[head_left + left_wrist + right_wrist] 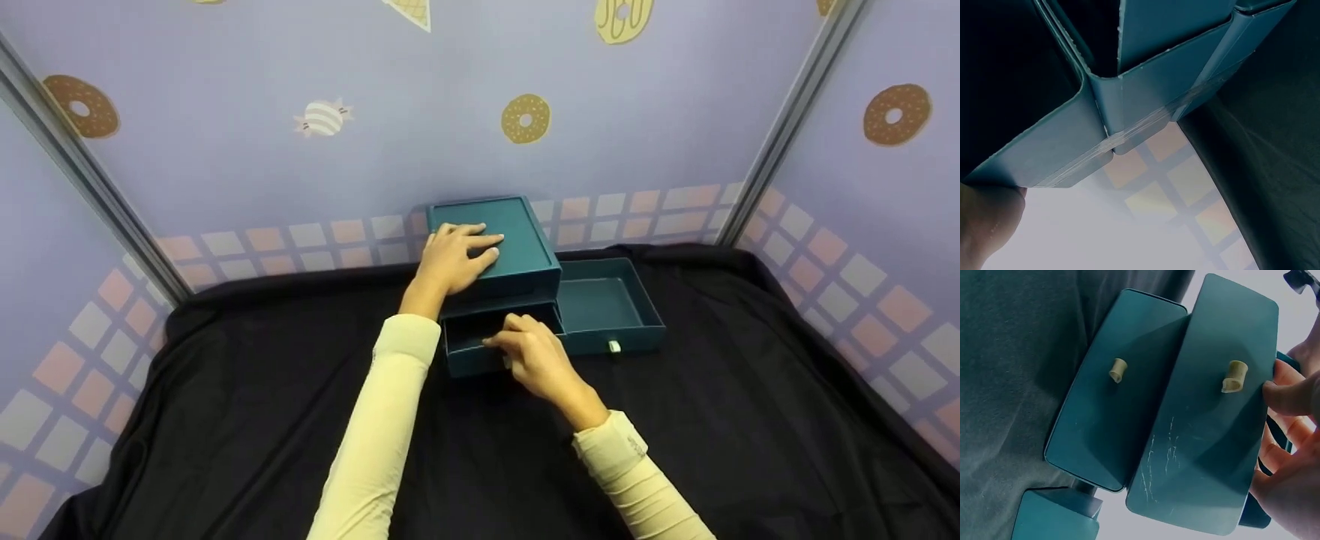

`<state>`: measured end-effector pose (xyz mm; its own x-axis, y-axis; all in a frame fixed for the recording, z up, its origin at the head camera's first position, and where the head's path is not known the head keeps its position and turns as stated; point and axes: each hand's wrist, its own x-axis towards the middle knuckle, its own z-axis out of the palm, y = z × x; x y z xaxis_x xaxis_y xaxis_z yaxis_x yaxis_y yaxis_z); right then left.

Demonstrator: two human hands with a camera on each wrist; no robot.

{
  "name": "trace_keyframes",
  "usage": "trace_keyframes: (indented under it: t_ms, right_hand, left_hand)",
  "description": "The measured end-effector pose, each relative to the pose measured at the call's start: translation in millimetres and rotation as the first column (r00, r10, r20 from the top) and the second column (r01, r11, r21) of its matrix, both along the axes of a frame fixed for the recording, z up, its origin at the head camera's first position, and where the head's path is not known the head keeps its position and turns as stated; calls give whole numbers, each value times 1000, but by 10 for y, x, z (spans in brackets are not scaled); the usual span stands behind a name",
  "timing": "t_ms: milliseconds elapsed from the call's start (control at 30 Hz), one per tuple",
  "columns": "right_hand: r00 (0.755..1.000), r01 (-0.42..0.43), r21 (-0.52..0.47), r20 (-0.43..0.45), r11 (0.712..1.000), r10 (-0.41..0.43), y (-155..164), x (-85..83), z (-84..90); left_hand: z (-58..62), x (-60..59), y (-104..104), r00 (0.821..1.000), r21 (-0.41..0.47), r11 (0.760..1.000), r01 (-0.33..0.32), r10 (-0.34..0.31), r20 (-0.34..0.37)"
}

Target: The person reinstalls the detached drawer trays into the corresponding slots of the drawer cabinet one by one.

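A teal drawer box (517, 240) stands against the back wall. My left hand (454, 259) rests on its lid with the fingers spread; in the left wrist view, part of that hand (991, 222) shows at the box's edge. Below the lid a drawer (469, 364) is pulled out toward me. My right hand (529, 352) grips its upper edge, the thumb (1292, 396) over the front panel and the fingers behind it. A pale knob (1235, 377) sits on that panel. Under it, a second drawer front (1112, 388) carries a similar knob (1118, 370).
To the right of the box, a shallow teal drawer (611, 300) lies on the black cloth (300, 435), its pale knob (614, 346) facing me. Lilac walls (420, 150) printed with sweets and tiles enclose the back and sides, joined by metal posts (787, 124).
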<state>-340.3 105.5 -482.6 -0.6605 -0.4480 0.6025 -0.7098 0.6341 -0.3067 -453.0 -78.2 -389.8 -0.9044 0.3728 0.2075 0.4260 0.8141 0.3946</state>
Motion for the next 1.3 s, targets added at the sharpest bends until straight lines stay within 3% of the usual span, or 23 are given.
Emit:
trace_keyframes:
  t_ms: [400,733,1033,1300]
  right_hand:
    - [998,9,-70,61,998,-5,-15,28,-12]
    - [999,-13,-87,45,996,17,34,37,-35]
    - [996,-50,-205,66,977,65,145,85,106]
    - [960,-112,-132,241,985,141,193,113,102]
  left_hand:
    - [9,-16,-6,1000,-24,1000,-9,9,9]
    - [2,-11,-4,1000,-10,1000,-6,6,18]
    - [13,5,9,1000,-31,999,-12,13,25]
    - [-11,-8,7,1000,-28,1000,0,1,31]
